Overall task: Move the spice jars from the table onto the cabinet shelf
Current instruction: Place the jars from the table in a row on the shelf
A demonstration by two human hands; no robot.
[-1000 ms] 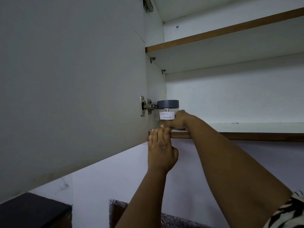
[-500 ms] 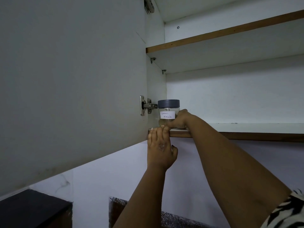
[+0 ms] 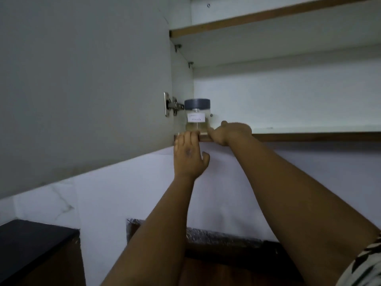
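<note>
A clear spice jar [image 3: 196,122] with a grey lid and a white handwritten label stands upright at the far left end of the lower cabinet shelf [image 3: 309,136], against the side wall. My right hand [image 3: 229,131] is just right of the jar at the shelf's front edge, off the jar, fingers loose and holding nothing. My left hand [image 3: 188,157] reaches up below the jar, its straight fingers resting on the shelf's wooden front edge. The table is out of view.
The open cabinet door [image 3: 82,79] fills the left, hung on a metal hinge [image 3: 171,105] beside the jar. An upper shelf [image 3: 268,20] runs above. The lower shelf extends right. A dark surface [image 3: 31,244] lies low at left.
My right hand let go of the jar and drew back to the right, down to the shelf edge. The jar stays standing on the shelf. My left hand kept its place.
</note>
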